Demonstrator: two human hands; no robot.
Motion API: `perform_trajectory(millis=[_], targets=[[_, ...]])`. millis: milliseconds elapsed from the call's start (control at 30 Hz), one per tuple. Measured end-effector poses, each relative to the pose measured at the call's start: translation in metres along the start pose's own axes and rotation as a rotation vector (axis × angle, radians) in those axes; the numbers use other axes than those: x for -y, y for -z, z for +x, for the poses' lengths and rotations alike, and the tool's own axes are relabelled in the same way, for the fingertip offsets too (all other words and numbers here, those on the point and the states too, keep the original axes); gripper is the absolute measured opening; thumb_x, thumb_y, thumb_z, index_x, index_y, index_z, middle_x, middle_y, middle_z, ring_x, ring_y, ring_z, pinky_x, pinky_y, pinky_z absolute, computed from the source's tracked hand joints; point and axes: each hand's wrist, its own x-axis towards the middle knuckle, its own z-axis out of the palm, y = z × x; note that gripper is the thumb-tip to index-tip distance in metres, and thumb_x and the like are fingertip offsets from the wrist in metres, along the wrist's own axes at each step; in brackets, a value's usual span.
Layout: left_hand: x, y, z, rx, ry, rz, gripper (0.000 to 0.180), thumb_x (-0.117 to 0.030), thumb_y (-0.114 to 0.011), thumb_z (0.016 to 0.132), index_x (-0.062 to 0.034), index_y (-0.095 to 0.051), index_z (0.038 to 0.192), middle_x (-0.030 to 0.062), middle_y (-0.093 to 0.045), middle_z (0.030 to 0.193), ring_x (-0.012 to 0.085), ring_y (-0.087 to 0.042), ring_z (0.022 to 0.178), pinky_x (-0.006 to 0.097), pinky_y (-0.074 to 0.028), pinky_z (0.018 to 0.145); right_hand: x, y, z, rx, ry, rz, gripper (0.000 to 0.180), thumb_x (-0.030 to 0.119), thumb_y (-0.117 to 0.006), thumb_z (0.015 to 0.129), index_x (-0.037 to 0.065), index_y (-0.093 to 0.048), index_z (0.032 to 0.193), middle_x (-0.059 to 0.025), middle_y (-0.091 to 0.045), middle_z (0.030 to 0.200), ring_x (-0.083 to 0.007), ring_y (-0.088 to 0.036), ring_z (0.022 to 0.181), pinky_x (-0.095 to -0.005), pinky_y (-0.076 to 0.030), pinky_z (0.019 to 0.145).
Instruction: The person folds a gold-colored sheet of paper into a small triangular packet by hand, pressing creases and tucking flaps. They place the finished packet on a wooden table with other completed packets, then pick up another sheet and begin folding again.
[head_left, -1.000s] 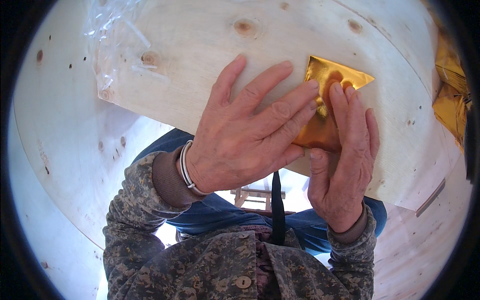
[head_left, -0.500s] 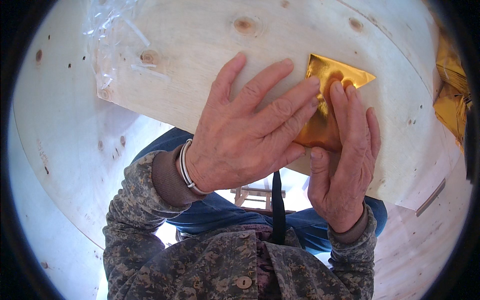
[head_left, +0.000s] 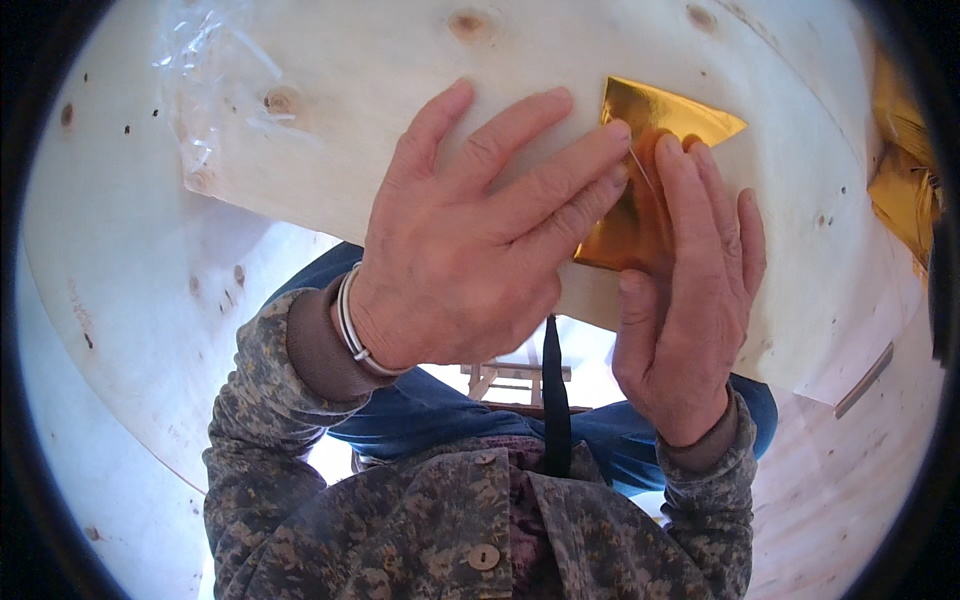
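A shiny gold foil sheet (head_left: pixel 672 108), apparently folded, lies on the pale wooden board (head_left: pixel 350 60). Its upper corner points and lower left part show; the rest is under my fingers. My left hand (head_left: pixel 465 235) reaches over from the left with fingers spread, two fingertips touching the sheet's left side. Its thumb is hidden from sight. My right hand (head_left: pixel 690 290) lies along the sheet's right side, fingers stretched out, the longer fingertips on the foil and the thumb apart near its lower edge. Between the two hands a thin bright line runs across the foil.
Clear plastic wrap and strips (head_left: pixel 205 60) lie at the board's upper left. More gold foil sheets (head_left: pixel 905 195) are heaped at the far right. The board's near edge is above my knees (head_left: pixel 430 425), and a dark strap (head_left: pixel 555 400) hangs down in front of me.
The board, sheet and hands sit slightly higher in view. My left hand has shifted left and its thumb has gone out of sight. A thin bright line now shows on the foil.
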Motion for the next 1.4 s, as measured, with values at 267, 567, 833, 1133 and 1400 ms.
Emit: perform_trajectory(millis=[267,567,833,1133,1400], targets=[[-0.003,-0.003,0.002,-0.032,0.014,0.056,0.043,-0.012,-0.063,0.083,-0.0105,-0.067,0.125,0.0035,-0.06,0.138,0.0271,-0.051,0.131,0.047,-0.029,0.114,0.046,-0.006,-0.032,0.067,0.005,-0.078,0.045,0.03,-0.05,0.097,0.007,-0.054,0.135,-0.0128,-0.052,0.146,-0.0281,-0.047,0.137,-0.0498,-0.024,0.116],[-0.003,0.005,0.005,0.089,-0.02,0.107,0.04,-0.009,-0.051,0.092,-0.0038,-0.063,0.129,0.0113,-0.057,0.141,0.0338,-0.047,0.136,0.048,-0.027,0.116,0.05,-0.021,-0.043,0.132,-0.054,-0.101,0.057,0.038,-0.049,0.092,0.006,-0.05,0.139,-0.0122,-0.043,0.153,-0.0279,-0.037,0.145,-0.0505,-0.017,0.12],[-0.003,0.004,0.005,0.115,-0.013,0.123,0.04,-0.009,-0.05,0.093,-0.0025,-0.062,0.13,0.0131,-0.056,0.141,0.0353,-0.046,0.137,0.049,-0.027,0.117,0.046,-0.022,-0.042,0.148,0.026,-0.252,0.058,0.046,-0.026,0.105,0.005,-0.046,0.142,-0.0156,-0.048,0.149,-0.0313,-0.041,0.141,-0.0509,-0.019,0.118],[-0.008,0.006,0.005,0.133,0.003,0.133,0.038,-0.007,-0.051,0.093,0.0001,-0.062,0.128,0.0172,-0.056,0.14,0.0367,-0.045,0.137,0.049,-0.027,0.117,0.046,-0.024,-0.042,0.126,0.032,-0.277,0.054,0.04,-0.03,0.104,0.006,-0.045,0.143,-0.0148,-0.047,0.15,-0.0304,-0.042,0.141,-0.0494,-0.021,0.118],[-0.004,-0.003,0.003,0.054,0.011,0.1,0.037,-0.007,-0.051,0.094,-0.009,-0.066,0.128,0.0056,-0.059,0.14,0.0295,-0.047,0.137,0.046,-0.025,0.117,0.037,-0.013,-0.051,0.139,0.053,-0.245,0.053,0.041,-0.026,0.107,0.006,-0.045,0.141,-0.0149,-0.049,0.148,-0.0299,-0.044,0.139,-0.0492,-0.021,0.118]])
